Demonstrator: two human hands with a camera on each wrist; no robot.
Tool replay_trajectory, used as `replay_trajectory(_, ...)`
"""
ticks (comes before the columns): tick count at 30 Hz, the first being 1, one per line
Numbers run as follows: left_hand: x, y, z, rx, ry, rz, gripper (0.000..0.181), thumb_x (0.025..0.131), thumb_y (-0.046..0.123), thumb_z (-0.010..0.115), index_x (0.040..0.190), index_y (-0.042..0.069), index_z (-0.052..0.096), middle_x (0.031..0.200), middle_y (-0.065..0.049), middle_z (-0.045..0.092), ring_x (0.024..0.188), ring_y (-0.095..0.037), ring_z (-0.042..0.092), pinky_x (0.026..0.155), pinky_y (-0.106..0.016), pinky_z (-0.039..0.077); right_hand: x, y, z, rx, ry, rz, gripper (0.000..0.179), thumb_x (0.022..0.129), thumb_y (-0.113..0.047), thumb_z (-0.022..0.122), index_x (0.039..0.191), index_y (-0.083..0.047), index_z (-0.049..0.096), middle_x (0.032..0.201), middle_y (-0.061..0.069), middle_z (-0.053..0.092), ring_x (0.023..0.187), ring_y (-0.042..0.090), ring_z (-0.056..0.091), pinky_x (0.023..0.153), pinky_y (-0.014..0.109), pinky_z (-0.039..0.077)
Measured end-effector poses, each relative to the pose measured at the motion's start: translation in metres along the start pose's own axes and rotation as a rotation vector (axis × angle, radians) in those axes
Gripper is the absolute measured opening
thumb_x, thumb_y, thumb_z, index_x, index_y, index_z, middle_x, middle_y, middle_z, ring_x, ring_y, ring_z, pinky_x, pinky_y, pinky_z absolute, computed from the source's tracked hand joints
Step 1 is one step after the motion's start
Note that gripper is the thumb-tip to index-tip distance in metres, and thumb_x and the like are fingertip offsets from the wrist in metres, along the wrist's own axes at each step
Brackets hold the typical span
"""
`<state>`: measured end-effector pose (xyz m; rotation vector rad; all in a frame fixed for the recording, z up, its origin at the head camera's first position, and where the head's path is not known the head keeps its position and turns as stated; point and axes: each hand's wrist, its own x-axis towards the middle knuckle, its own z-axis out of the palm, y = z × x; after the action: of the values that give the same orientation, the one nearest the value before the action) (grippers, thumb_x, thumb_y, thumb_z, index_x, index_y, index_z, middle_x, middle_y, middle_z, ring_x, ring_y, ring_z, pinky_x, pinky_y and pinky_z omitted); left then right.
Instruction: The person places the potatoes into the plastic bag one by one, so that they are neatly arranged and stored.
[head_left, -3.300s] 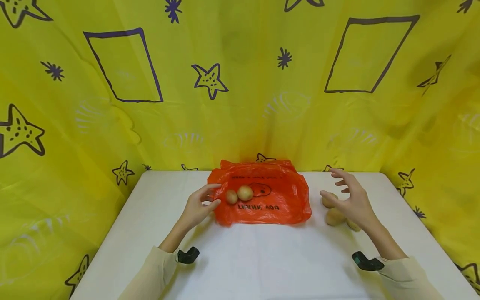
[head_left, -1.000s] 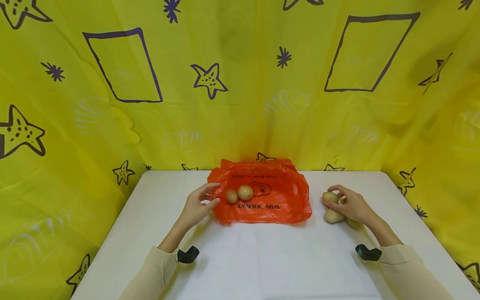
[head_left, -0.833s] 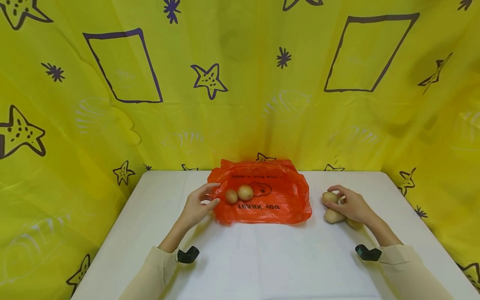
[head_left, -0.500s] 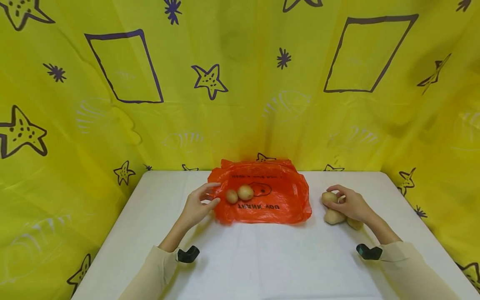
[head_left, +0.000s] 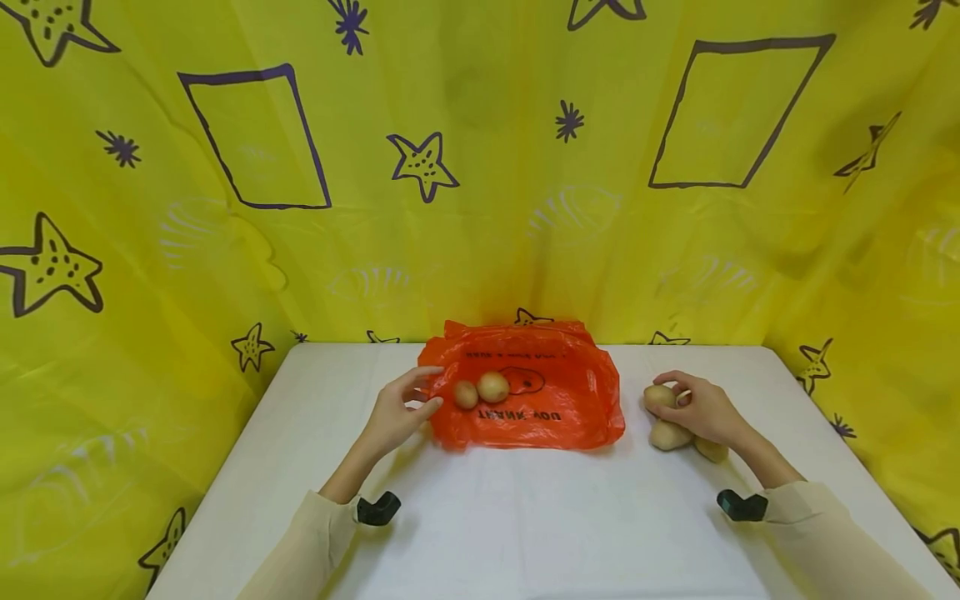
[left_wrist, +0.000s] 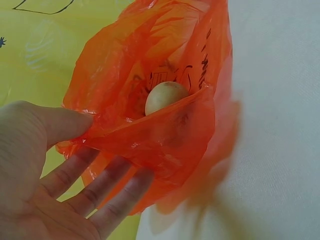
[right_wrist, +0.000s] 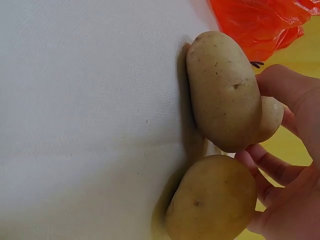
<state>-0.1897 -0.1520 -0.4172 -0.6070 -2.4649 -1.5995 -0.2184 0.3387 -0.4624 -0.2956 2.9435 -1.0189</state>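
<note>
A red plastic bag point(head_left: 525, 429) lies at the back middle of the table, its mouth spread towards my left hand point(head_left: 397, 412). That hand holds the bag's edge; in the left wrist view the thumb is on one side of the film and the fingers are on the other. One potato point(head_left: 493, 387) and a smaller potato point(head_left: 465, 394) show in the bag. At the right, my right hand point(head_left: 705, 408) grips the rearmost potato point(right_wrist: 271, 120) between thumb and fingers. Two more potatoes, one larger point(right_wrist: 225, 90) and one lower point(right_wrist: 212, 200), lie close by it.
A white-covered table point(head_left: 517, 525) carries everything. A yellow curtain point(head_left: 480, 250) with drawn starfish stands behind it and along both sides. Dark wrist devices sit at the left cuff point(head_left: 378, 508) and the right cuff point(head_left: 742, 505).
Since the oldest frame, my right hand has lowered onto the rearmost potato and taken hold of it. Over the last second both hands stay put; the view shifts slightly.
</note>
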Motion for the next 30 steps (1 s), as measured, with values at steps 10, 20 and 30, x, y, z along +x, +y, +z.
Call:
replay_trajectory(10,0.001,0.000,0.000,0.001,-0.008,0.010,0.040,0.090,-0.011,0.069,0.129,-0.007,0.062,0.111,-0.031,0.068,0.092,-0.045,0.068,0.079,-0.044,0.060,-0.008,-0.010,-0.012,0.003,0.013,-0.021,0.051,0.089,-0.024,0.082,0.130,-0.003,0.062,0.109,0.016,0.066,0.099,0.035,0.062,0.073,0.036,0.053)
replay_trajectory(20,0.002,-0.001,-0.001,0.004,-0.007,0.010,0.039,0.091,-0.011,0.069,0.130,-0.006,0.062,0.112,-0.030,0.068,0.092,-0.045,0.068,0.077,-0.037,0.061,-0.015,-0.018,-0.023,-0.022,0.044,-0.074,0.048,0.088,-0.018,0.082,0.130,-0.005,0.062,0.116,0.019,0.067,0.101,0.037,0.062,0.074,0.037,0.052)
replay_trajectory(30,0.000,-0.001,-0.002,0.009,0.000,0.000,0.040,0.091,-0.010,0.068,0.130,-0.006,0.062,0.112,-0.030,0.068,0.093,-0.045,0.068,0.078,-0.041,0.061,-0.023,-0.028,-0.027,-0.027,0.126,-0.165,0.044,0.086,-0.017,0.084,0.126,-0.008,0.065,0.111,0.015,0.067,0.094,0.030,0.063,0.071,0.028,0.053)
